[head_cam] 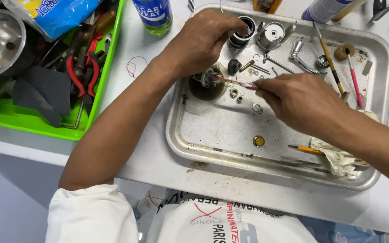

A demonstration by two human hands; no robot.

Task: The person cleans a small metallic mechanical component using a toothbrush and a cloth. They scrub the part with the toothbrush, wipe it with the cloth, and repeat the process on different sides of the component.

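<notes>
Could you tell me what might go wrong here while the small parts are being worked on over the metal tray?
1. The washers and rings lie loose on the metal tray; the right hand, working a thin brush, could knock them astray.
2. The left hand steadies the round part from above; a slip could tip it.
3. The crumpled rag could hide small parts.
</notes>
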